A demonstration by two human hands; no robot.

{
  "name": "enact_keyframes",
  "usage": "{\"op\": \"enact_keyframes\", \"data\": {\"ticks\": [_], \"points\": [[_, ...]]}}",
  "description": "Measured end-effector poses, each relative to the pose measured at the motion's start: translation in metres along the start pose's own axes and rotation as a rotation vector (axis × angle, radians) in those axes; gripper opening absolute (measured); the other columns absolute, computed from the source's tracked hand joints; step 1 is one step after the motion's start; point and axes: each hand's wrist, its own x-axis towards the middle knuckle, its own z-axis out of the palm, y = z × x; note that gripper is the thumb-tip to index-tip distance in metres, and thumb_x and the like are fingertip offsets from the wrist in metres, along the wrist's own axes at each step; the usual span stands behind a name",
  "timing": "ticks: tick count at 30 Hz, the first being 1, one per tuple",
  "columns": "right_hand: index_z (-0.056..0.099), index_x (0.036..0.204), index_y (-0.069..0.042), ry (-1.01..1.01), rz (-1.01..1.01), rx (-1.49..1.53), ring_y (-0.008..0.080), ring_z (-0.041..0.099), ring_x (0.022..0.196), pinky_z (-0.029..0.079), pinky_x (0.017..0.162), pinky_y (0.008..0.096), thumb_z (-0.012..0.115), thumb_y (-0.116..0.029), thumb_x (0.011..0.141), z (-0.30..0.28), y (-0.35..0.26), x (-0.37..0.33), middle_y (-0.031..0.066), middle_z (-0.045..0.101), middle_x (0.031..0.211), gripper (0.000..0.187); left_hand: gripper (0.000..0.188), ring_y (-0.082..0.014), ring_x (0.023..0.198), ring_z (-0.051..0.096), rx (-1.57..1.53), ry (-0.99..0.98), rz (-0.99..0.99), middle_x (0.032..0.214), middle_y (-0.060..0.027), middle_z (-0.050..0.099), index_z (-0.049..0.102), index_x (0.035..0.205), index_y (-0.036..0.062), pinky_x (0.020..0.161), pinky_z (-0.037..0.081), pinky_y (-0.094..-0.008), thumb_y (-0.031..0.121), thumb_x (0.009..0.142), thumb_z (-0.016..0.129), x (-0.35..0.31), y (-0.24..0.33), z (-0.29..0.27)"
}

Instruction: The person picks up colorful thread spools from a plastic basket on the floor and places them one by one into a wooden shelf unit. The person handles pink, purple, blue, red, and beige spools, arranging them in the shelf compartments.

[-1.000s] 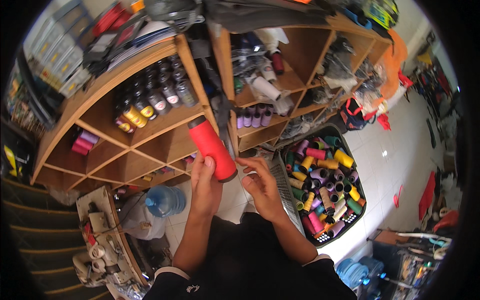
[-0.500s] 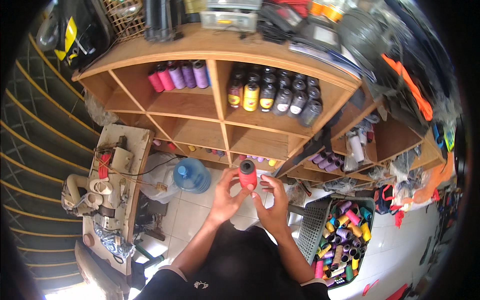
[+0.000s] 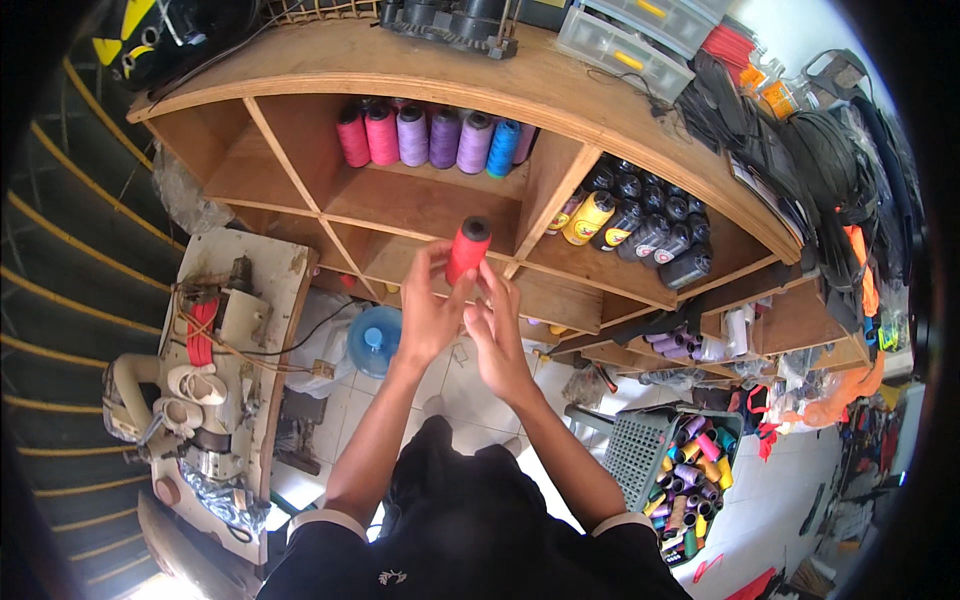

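Between my hands a red thread cone (image 3: 468, 252) stands nearly upright, tilted a little to the right, its black core end on top. My left hand (image 3: 425, 312) wraps its fingers and thumb around the cone's left side and base. My right hand (image 3: 497, 335) has its fingers against the lower right side, with its thumb near the base. Behind the cone, in the upper shelf compartment, stands a row of pink thread cones (image 3: 381, 136), purple thread cones (image 3: 443, 140) and a blue thread cone (image 3: 503, 148).
A wooden shelf (image 3: 420, 215) spans the front. Dark bottles (image 3: 620, 225) fill its right compartment. On the left stands a sewing machine (image 3: 215, 370) on a table. A blue water jug (image 3: 376, 340) sits on the floor, and a green basket (image 3: 632, 450) of mixed thread cones is at right.
Both hands have lifted the red thread cone up and slightly left, toward the shelf. The view has shifted closer to the shelf's upper left compartments.
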Motion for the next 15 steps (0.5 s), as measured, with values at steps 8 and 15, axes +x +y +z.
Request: {"op": "enact_keyframes", "data": {"ticks": [8, 15], "points": [[0.022, 0.147, 0.006, 0.329, 0.119, -0.143, 0.0378, 0.027, 0.135, 0.021, 0.114, 0.0449, 0.049, -0.055, 0.094, 0.014, 0.029, 0.1, 0.0283, 0.027, 0.145, 0.086, 0.039, -0.0299, 0.102, 0.061, -0.097, -0.168, 0.042, 0.108, -0.0182, 0.061, 0.051, 0.119, -0.0001, 0.089, 0.049, -0.0389, 0.008, 0.085, 0.068, 0.089, -0.047, 0.032], [0.023, 0.148, 0.003, 0.487, 0.081, -0.04, 0.0382, 0.027, 0.137, 0.022, 0.113, 0.0439, 0.053, -0.055, 0.092, 0.018, 0.036, 0.142, 0.0275, 0.028, 0.146, 0.086, 0.041, -0.0301, 0.117, 0.051, -0.185, -0.31, 0.052, 0.125, -0.0174, 0.05, 0.048, 0.132, 0.0021, 0.1, 0.041, -0.0376, 0.015, 0.093, 0.052, 0.128, -0.084, 0.056]]}}
